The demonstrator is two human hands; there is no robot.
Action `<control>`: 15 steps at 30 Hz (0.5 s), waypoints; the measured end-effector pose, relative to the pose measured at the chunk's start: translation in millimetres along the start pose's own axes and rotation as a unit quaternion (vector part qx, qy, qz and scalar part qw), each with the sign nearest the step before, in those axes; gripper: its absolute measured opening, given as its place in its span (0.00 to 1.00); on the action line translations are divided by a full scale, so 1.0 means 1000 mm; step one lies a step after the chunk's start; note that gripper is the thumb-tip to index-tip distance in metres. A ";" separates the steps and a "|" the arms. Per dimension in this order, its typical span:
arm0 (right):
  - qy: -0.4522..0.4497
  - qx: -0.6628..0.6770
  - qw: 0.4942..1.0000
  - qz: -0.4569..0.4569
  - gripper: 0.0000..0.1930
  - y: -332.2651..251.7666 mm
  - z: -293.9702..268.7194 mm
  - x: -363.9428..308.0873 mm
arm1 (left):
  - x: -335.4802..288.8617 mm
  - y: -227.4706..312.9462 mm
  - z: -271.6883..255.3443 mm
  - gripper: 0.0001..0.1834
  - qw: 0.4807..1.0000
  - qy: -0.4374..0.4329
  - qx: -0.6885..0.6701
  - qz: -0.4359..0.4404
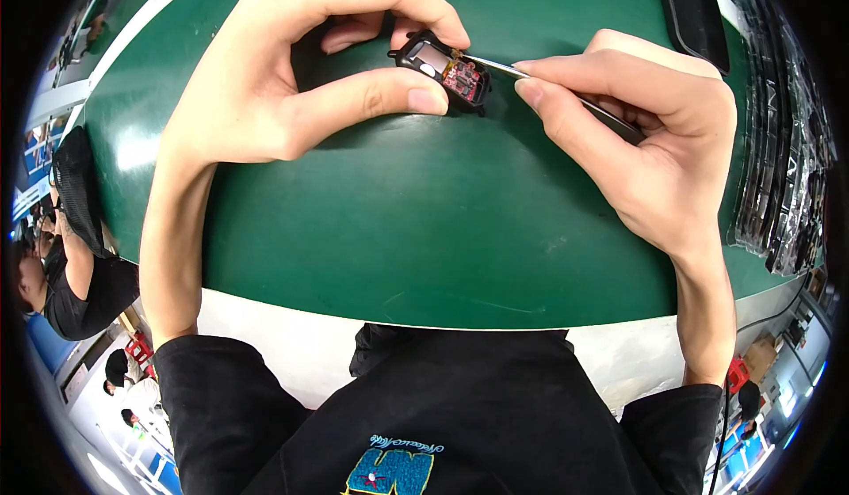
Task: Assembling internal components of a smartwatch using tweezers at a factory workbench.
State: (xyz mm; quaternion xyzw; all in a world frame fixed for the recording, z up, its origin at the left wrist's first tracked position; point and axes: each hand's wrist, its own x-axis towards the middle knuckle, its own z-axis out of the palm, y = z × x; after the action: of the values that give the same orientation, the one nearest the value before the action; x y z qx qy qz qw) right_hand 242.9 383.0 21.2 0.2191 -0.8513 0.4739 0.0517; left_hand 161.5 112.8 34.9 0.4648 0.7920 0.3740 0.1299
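My left hand (292, 71) grips a small black electronic device housing (485, 88) between thumb and fingers, a little above the green table. Its inside faces up, showing a red circuit board (463, 78) at one end and a silver rectangular part (431, 57) at the other. In my right hand (646, 115) is a pair of slim metal tweezers or a similar thin pointed tool (497, 67), held like a pen. The tool's tip reaches the upper edge of the housing near the board. Whether it has two prongs cannot be made out.
The green table (424, 221) spreads under both hands. Stacked clear plastic trays (769, 141) with dark parts line the right side, beside a black flat object (694, 18) at the far right. A person in black (88, 283) sits at the left edge.
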 end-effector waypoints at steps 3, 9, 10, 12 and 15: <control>0.006 -0.008 1.000 -0.009 0.07 0.000 -0.001 -0.001 | 0.001 -0.003 0.000 0.26 1.000 -0.003 0.004 0.017; 0.028 -0.012 0.999 -0.010 0.06 -0.001 -0.001 -0.003 | 0.000 -0.002 0.000 0.28 1.000 0.005 0.005 0.007; 0.028 -0.018 0.999 -0.019 0.06 0.000 0.000 -0.003 | 0.000 0.000 0.000 0.28 1.000 0.003 0.011 0.000; 0.028 -0.022 0.999 -0.027 0.07 0.000 0.002 -0.003 | 0.001 0.000 0.000 0.28 1.000 0.001 0.017 -0.009; 0.028 -0.021 0.999 -0.036 0.07 0.002 0.003 -0.002 | 0.000 -0.003 0.001 0.29 1.000 0.010 0.014 0.018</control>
State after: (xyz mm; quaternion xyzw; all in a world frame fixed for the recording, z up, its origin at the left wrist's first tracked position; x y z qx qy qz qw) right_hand 244.6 382.1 17.1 0.2354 -0.8509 0.4594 0.0970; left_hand 159.9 112.6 32.3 0.4769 0.7901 0.3696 0.1081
